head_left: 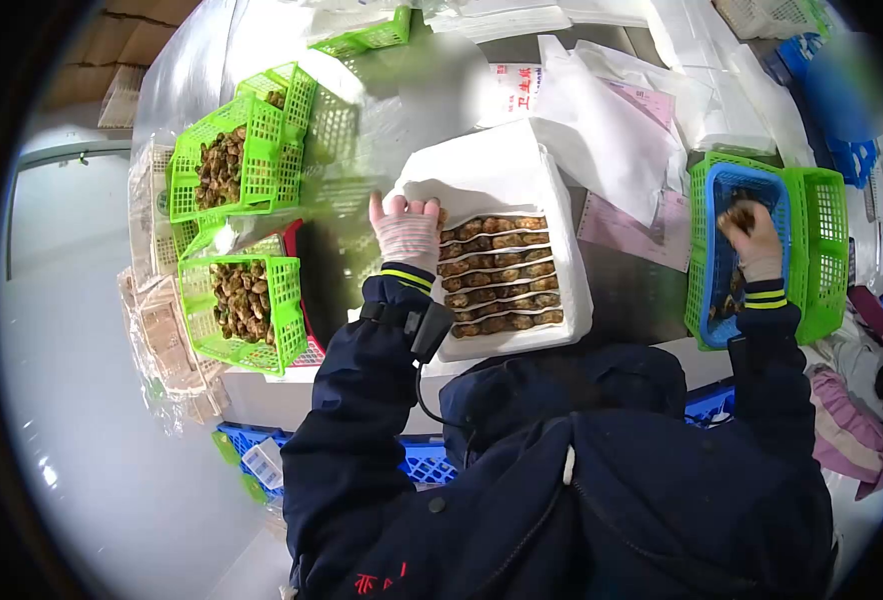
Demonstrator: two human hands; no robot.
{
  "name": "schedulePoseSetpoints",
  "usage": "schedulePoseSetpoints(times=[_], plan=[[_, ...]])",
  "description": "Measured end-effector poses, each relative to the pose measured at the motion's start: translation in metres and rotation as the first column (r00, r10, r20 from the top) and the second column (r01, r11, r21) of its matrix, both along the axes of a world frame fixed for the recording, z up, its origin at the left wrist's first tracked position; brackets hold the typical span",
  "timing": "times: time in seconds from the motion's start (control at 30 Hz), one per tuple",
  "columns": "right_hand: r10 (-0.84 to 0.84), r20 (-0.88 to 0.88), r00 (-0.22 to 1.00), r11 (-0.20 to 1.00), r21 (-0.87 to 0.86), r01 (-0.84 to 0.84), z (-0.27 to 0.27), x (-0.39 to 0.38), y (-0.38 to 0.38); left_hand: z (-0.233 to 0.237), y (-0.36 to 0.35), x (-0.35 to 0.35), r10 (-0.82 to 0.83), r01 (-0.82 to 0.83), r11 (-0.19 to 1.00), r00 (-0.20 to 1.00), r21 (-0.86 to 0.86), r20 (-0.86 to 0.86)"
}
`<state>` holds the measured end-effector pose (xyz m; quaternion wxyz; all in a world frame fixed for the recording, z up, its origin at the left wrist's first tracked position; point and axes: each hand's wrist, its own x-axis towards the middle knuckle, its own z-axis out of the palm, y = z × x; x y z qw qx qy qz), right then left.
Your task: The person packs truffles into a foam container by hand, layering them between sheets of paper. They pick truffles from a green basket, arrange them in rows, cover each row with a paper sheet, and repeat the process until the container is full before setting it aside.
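My left hand (406,232) rests at the left rim of a white foam box (574,250), its fingers extended and apart. Inside the box, brown knobbly pieces (502,281) lie in several rows, with white strips between the rows. Over on the right, my right hand (757,240) is inside a blue basket (788,200), fingers curled round a brown piece (737,215). More dark brown pieces (730,298) show at the bottom of that basket, partly hidden by the hand. Their exact kind cannot be made out.
Green baskets (259,180) with brown pieces (224,165) stand at the left, and another green basket (242,262) sits nearer. White paper (602,140) and pink printed sheets (652,230) lie between the box and the right-hand baskets. A green basket (820,250) adjoins the blue one.
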<state>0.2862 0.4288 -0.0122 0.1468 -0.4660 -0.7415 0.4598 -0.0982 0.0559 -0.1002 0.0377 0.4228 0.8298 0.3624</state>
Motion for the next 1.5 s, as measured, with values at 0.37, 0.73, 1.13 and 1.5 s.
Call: schedulePoseSetpoints(times=[0.37,0.73,1.13,1.5], plan=[[0.484,0.26,0.836,0.869,-0.258,-0.423,-0.042,-0.299,-0.206,0.002,-0.005,0.021,-0.099,-0.206,0.879,0.804,0.43,0.586],[0.61,0.715,0.34,0.532,-0.052,-0.845,-0.023,-0.296,-0.218,-0.006,-0.01,0.009,-0.101,0.004,0.965,0.927,-0.261,-0.362],[0.729,0.207,0.653,0.655,0.066,-0.752,0.055,-0.165,-0.2,0.017,-0.005,0.014,-0.298,-0.241,0.613,0.811,-0.753,-0.503],[0.388,0.798,0.461,0.909,-0.249,-0.335,-0.011,0.07,-0.052,0.105,0.035,0.125,-0.59,0.507,0.766,0.798,-0.396,-0.119]])
